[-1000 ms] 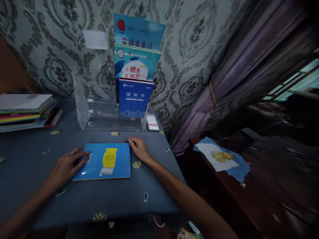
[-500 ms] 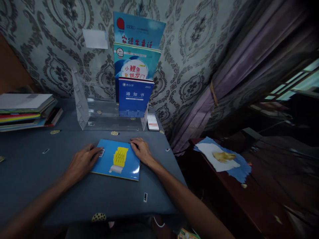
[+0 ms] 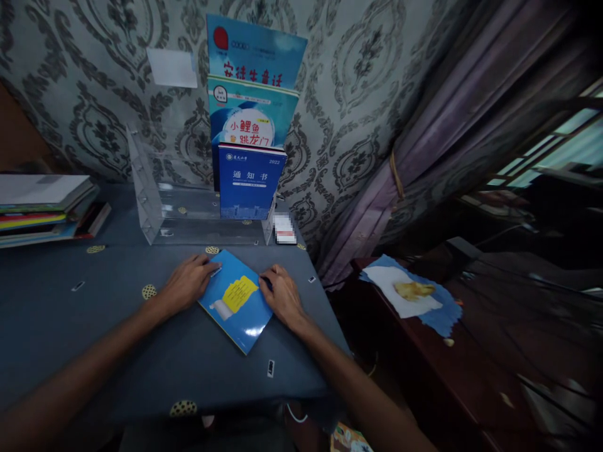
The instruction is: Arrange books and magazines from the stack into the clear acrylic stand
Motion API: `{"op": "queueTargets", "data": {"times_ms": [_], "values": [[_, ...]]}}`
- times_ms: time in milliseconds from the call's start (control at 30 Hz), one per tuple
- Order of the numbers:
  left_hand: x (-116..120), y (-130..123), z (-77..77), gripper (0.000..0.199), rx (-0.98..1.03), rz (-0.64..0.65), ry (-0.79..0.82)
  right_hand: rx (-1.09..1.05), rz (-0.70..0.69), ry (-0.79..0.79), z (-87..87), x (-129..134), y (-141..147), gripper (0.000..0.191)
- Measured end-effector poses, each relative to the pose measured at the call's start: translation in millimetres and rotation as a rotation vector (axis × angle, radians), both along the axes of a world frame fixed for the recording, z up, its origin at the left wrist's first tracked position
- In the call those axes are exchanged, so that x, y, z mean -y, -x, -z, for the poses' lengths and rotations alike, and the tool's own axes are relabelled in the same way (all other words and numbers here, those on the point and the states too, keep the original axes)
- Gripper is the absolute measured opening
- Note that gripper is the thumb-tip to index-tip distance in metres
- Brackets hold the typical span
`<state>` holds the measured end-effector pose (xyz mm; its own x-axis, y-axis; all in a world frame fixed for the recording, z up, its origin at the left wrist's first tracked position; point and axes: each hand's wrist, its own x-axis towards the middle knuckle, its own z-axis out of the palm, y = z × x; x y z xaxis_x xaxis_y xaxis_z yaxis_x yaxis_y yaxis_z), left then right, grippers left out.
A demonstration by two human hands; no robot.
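Observation:
A blue book (image 3: 250, 326) with a yellow patch on its cover lies turned at an angle on the dark tablecloth. At its upper left edge is my left hand (image 3: 187, 284), the thumb and fingers on the cover and edge. My right hand (image 3: 283, 295) is at the upper right edge, its fingers bent against the book. Both hands have the book between them. Behind it stands a clear acrylic rack (image 3: 188, 232), with a dark blue booklet (image 3: 249, 182), a teal book (image 3: 287, 113) and a taller blue book (image 3: 282, 50) upright at its right side.
A stack of books (image 3: 38, 207) lies at the left rear of the table (image 3: 47, 326). A small white item (image 3: 284, 228) sits right of the rack. On the right, a dark red surface (image 3: 424, 370) holds a blue cloth (image 3: 443, 320) and white paper.
The blue book has turned clockwise and now lies diagonally. My left hand has moved right and slightly up with it; my right hand has shifted a little right and down. The view has shifted slightly.

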<state>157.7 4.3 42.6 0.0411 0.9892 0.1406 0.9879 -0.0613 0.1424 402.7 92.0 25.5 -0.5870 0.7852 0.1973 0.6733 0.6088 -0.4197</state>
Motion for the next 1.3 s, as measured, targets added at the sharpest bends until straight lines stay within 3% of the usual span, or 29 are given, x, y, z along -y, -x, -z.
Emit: {"op": "queueTargets", "data": {"times_ms": [400, 533, 667, 767, 900, 1300], "values": [[-54.1, -13.1, 7.5, 0.044, 0.011, 0.256, -0.010, -0.207, 0.040, 0.078, 12.8, 24.2, -30.6, 0.018], [-64.1, -15.9, 10.5, 0.045, 0.080, 0.266, 0.042, -0.251, 0.051, 0.130, 12.0, 33.8, -35.3, 0.020], [-64.0, -17.8, 21.0, 0.048, 0.104, 0.261, -0.004, -0.147, 0.089, 0.146, 2.6, 35.6, -34.3, 0.029], [-60.7, -19.6, 32.8, 0.047, 0.088, 0.219, -0.104, -0.068, 0.056, 0.052, -3.6, 27.9, -25.9, 0.039], [-55.9, -22.0, 41.7, 0.043, 0.077, 0.150, -0.157, -0.025, -0.136, -0.056, -1.3, 8.7, -7.2, 0.040], [-44.3, -31.2, 32.3, 0.042, 0.002, 0.067, -0.203, -0.052, -0.237, 0.025, 15.8, -40.3, 16.8, 0.047]]}}
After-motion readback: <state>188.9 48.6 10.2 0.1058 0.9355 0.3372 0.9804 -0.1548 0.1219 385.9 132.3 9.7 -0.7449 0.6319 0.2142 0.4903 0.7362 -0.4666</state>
